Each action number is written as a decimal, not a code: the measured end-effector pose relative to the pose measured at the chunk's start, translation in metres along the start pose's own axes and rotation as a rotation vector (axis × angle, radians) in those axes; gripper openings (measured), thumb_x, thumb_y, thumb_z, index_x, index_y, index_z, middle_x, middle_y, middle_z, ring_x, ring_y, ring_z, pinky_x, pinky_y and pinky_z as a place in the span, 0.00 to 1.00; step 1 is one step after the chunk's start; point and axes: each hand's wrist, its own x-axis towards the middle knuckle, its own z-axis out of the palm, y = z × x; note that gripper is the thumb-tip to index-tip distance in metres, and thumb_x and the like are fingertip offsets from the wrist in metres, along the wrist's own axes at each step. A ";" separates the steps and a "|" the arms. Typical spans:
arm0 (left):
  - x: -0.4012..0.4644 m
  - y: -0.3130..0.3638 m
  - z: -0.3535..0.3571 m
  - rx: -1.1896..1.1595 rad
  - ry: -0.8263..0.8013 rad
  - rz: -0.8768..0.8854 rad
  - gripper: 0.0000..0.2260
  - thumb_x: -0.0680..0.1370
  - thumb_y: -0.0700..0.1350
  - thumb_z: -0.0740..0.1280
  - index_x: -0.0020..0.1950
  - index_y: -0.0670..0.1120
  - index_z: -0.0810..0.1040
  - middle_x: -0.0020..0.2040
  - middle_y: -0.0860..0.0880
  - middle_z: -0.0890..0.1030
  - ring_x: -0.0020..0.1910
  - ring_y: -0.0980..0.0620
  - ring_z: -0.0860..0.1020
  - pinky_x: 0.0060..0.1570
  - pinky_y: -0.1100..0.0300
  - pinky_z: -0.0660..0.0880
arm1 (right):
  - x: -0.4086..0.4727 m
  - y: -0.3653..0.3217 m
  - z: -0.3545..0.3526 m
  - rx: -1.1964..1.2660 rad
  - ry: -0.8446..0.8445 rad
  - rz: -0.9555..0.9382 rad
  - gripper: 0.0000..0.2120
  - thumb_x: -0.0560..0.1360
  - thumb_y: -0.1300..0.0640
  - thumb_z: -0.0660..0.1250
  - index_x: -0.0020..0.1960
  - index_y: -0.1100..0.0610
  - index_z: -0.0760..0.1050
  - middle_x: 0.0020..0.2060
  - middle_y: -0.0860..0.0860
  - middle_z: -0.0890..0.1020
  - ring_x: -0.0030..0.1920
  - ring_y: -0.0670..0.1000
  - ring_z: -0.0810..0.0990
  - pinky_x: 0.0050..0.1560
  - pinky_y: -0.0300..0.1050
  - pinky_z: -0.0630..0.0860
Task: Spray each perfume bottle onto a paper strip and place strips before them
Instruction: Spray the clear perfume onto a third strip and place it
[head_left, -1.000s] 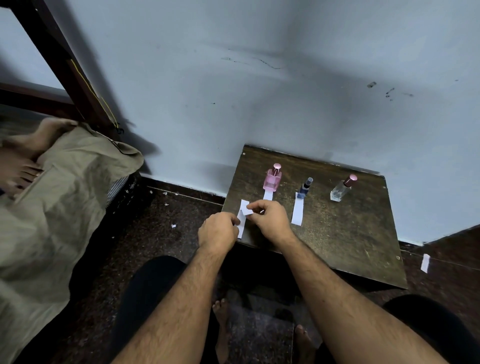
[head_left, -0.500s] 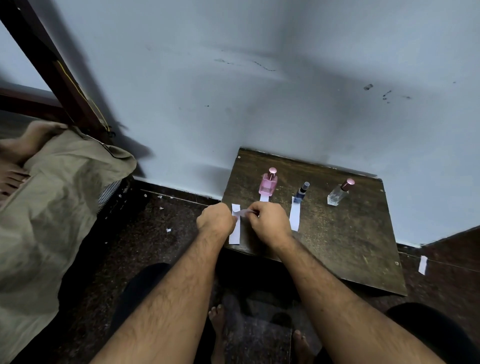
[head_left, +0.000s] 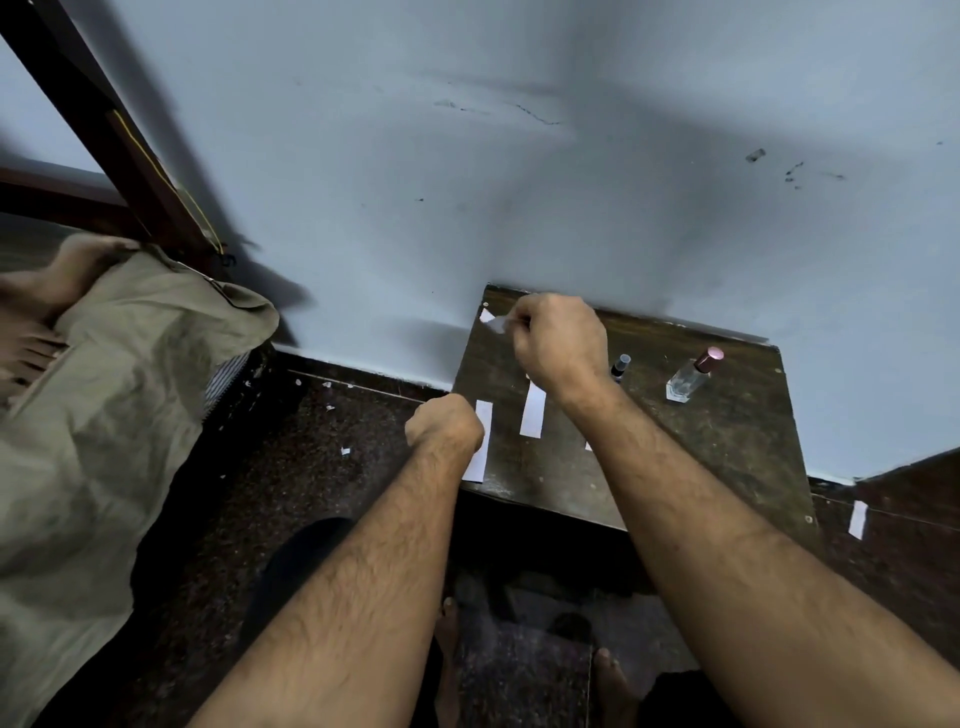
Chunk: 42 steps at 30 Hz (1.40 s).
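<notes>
- The pale wall (head_left: 519, 182) fills the upper view, and the dark speckled floor (head_left: 311, 467) lies below it.
- An olive cloth (head_left: 114, 389) covers a bed at the left edge.
- The dark wooden bench (head_left: 727, 457) stands against the wall, right of centre.
- The right hand (head_left: 563, 345) reaches over the bench's far left part, fingers curled, pinching a small blurred scrap of white paper (head_left: 493, 321) near the far left corner. This hand hides whatever stands behind it.
- The left hand (head_left: 445, 423) sits at the bench's near left edge, fingers curled inward. It overlaps a paper strip (head_left: 480, 441) lying there; whether it grips or only rests on the strip, I cannot tell.
- A second strip (head_left: 533, 413) lies flat just right of the first.
- A clear bottle with a rose cap (head_left: 693, 375) stands tilted in view toward the bench's right.
- A small dark bottle (head_left: 620, 366) stands just beside the right wrist.
- Another strip (head_left: 857, 518) lies on the floor, right of the bench.
</notes>
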 end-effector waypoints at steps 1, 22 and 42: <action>0.000 -0.001 0.001 0.002 0.003 0.003 0.11 0.76 0.48 0.70 0.56 0.46 0.82 0.57 0.46 0.82 0.57 0.47 0.79 0.43 0.57 0.72 | 0.000 -0.003 -0.004 -0.012 -0.016 -0.018 0.08 0.76 0.54 0.65 0.48 0.50 0.83 0.45 0.50 0.85 0.47 0.56 0.82 0.44 0.45 0.74; -0.068 0.034 -0.012 -1.590 -0.269 0.088 0.17 0.81 0.57 0.62 0.50 0.44 0.81 0.39 0.50 0.83 0.26 0.59 0.76 0.21 0.68 0.63 | -0.081 0.046 -0.036 0.231 0.235 0.018 0.08 0.71 0.53 0.64 0.42 0.51 0.82 0.36 0.47 0.81 0.37 0.51 0.80 0.37 0.48 0.77; -0.151 0.080 -0.053 -1.523 -0.280 0.228 0.09 0.78 0.44 0.70 0.39 0.49 0.74 0.33 0.53 0.76 0.27 0.58 0.73 0.19 0.69 0.61 | -0.146 0.095 -0.097 0.083 0.348 -0.167 0.05 0.69 0.61 0.71 0.42 0.54 0.83 0.37 0.48 0.82 0.35 0.52 0.81 0.29 0.46 0.77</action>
